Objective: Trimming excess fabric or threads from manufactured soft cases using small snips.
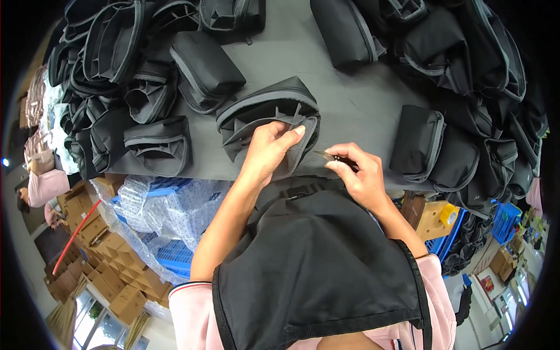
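The left-hand grip holds an open black zip pouch on the grey counter; the right-hand grip holds small thread snips just beside it, more black pouches lying left and right.

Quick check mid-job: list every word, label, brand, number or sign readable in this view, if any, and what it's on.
Nothing is legible enough to quote.
Cardboard boxes: dark printed marks, too small and blurred to read.
Yellow roll: marking on its face, too small to read.
Clear plastic wrap: small repeated marks, unreadable.
Open black pouch in the left hand: no lettering visible.
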